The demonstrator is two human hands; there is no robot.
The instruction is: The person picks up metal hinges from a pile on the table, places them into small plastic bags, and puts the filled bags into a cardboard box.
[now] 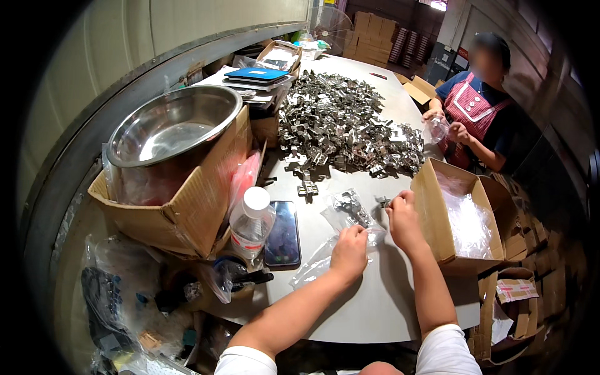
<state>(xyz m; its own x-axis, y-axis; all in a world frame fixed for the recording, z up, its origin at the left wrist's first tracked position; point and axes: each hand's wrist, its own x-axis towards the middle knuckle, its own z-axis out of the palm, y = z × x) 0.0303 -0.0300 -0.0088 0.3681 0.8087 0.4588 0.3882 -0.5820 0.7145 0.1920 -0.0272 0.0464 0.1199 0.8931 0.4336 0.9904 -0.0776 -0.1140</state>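
Note:
My left hand (350, 253) is closed, pinching the open edge of a clear plastic bag (340, 215) that lies on the table with metal pieces inside. Just to its right, my right hand (405, 220) is closed at the fingertips on a small metal hinge (382, 201), partly hidden by the fingers. Another clear bag (315, 265) lies flat beneath and left of my left hand. Beyond both hands spreads a large heap of metal hinges (344, 122), and a single loose hinge (307, 187) sits at its near edge.
Right of my hands stands a cardboard box (431, 215) of clear bags. To the left are a phone (282, 234), a capped bottle (252, 225) and a carton (169, 225) bearing a steel basin (181, 125). Across the table, a person (478, 112) handles clear plastic.

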